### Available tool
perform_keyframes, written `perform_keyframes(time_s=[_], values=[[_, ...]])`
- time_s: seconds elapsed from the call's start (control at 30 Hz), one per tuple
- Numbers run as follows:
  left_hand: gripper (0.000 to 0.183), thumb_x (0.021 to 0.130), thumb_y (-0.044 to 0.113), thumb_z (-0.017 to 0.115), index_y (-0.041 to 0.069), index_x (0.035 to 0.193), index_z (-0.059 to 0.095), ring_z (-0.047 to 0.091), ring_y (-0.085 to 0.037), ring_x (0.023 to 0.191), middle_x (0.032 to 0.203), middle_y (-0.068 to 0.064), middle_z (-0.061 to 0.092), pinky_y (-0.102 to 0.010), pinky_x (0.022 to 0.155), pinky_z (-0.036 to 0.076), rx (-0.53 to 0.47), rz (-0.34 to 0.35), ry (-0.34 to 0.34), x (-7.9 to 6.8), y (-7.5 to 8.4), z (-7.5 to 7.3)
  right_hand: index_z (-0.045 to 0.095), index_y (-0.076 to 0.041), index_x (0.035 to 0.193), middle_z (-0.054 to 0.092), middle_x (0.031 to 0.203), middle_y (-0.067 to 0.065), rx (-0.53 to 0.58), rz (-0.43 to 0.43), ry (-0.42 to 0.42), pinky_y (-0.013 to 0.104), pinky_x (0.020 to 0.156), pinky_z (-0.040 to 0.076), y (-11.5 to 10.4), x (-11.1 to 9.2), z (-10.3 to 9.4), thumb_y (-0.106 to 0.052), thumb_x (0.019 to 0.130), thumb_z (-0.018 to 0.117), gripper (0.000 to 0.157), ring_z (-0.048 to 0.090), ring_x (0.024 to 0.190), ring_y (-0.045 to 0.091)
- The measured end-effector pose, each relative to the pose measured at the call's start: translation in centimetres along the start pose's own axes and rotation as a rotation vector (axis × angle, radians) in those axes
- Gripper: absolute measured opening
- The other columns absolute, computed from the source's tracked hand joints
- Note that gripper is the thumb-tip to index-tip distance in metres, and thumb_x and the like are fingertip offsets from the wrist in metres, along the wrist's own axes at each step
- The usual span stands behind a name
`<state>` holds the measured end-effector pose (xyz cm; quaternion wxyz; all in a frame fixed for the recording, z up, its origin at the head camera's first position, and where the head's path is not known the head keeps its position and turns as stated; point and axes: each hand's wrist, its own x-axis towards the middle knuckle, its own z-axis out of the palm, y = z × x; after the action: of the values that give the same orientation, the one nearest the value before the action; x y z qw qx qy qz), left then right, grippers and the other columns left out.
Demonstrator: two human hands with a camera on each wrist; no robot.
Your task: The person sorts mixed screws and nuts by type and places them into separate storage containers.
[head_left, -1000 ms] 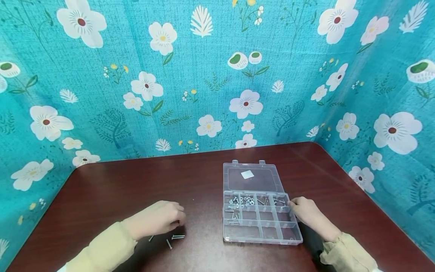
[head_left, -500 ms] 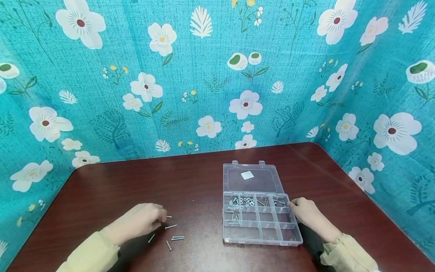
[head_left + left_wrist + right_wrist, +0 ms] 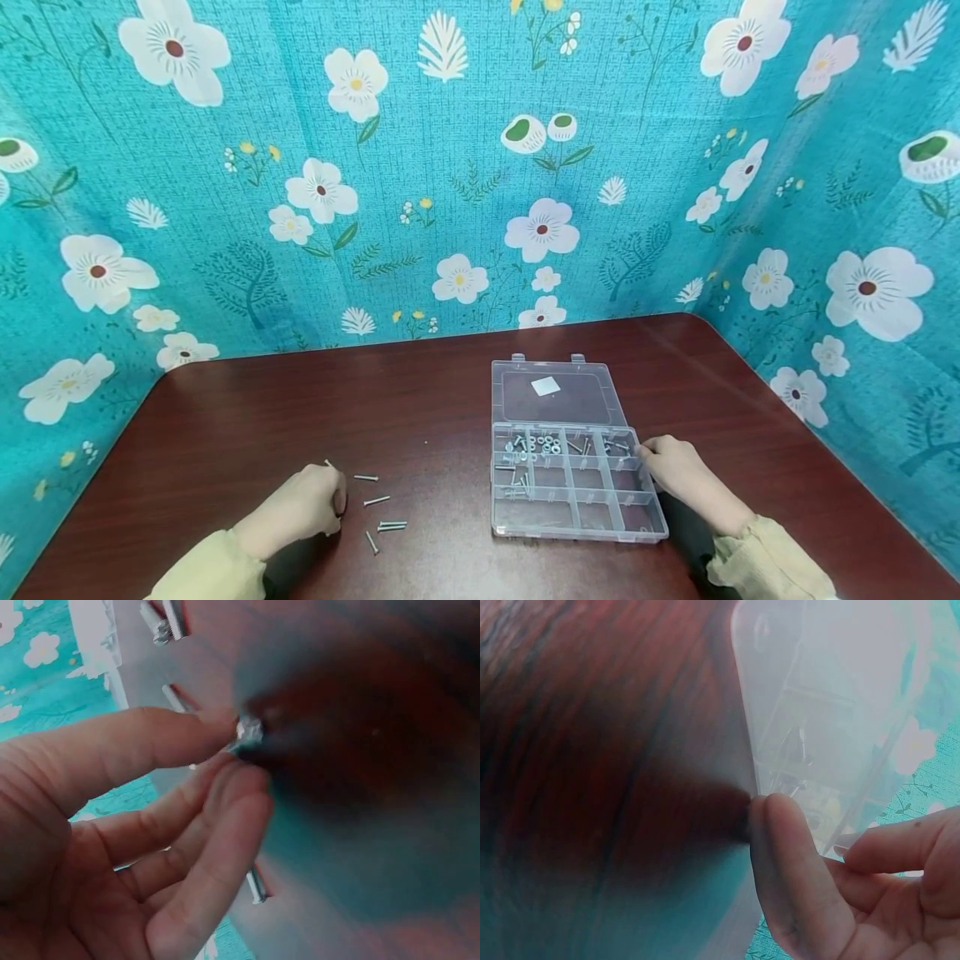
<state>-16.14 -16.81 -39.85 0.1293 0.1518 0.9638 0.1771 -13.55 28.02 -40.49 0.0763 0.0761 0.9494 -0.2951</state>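
In the left wrist view, the thumb and fingers of my left hand [image 3: 300, 508] pinch a small silver screw [image 3: 250, 730], most of it hidden. This hand is low over the table, left of several loose screws [image 3: 377, 501]. One more screw [image 3: 327, 462] shows just beyond its knuckles. On the right stands a clear plastic compartment box [image 3: 551, 531], its lid [image 3: 557, 408] folded back flat. My right hand [image 3: 678, 467] grips the box's right side wall, thumb and fingers on either side of the edge in the right wrist view.
Nuts or washers [image 3: 547, 444] lie in a back compartment of the box. Screws [image 3: 517, 482] sit in the left compartments and others along the back row. The dark wooden table [image 3: 442, 400] ends at a blue floral curtain [image 3: 420, 167] behind and at the sides.
My left hand has moved left and nearer to me, and screws once under it now show on the table. It covers the screw seen at its lower right before. My right hand stays put.
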Motion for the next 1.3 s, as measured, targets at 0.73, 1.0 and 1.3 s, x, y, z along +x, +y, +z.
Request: perform_keyframes(time_s=[0.73, 1.0, 1.3], values=[[0.023, 0.057, -0.003, 0.066, 0.013, 0.064, 0.051, 0.038, -0.007, 0.048, 0.054, 0.007, 0.043, -0.022, 0.046, 0.032, -0.111, 0.217, -0.011, 1.1, 1.6, -3.1, 0.060, 0.014, 0.096, 0.059, 0.070, 0.008, 0.012, 0.007, -0.013, 0.032, 0.055, 0.049, 0.2, 0.1, 0.1, -0.010, 0.091, 0.041, 0.031, 0.060, 0.063, 0.019], [0.024, 0.059, -0.002, 0.068, 0.014, 0.065, 0.051, 0.039, -0.007, 0.053, 0.057, 0.007, 0.043, -0.023, 0.048, 0.033, -0.108, 0.295, 0.051, 1.8, 3.8, -4.7, 0.058, 0.016, 0.099, 0.060, 0.072, 0.009, 0.023, 0.014, -0.031, 0.034, 0.058, 0.051, 0.0, 0.2, -0.1, -0.010, 0.091, 0.040, 0.032, 0.060, 0.067, 0.020], [0.019, 0.061, -0.003, 0.065, 0.012, 0.066, 0.055, 0.046, -0.008, 0.055, 0.059, 0.007, 0.049, -0.024, 0.052, 0.040, -0.142, 0.357, 0.081, 3.2, 6.9, -5.3, 0.060, 0.013, 0.094, 0.059, 0.067, 0.006, -0.022, -0.013, -0.013, 0.031, 0.054, 0.046, 0.3, 0.1, -0.1, -0.012, 0.091, 0.041, 0.031, 0.057, 0.059, 0.017]])
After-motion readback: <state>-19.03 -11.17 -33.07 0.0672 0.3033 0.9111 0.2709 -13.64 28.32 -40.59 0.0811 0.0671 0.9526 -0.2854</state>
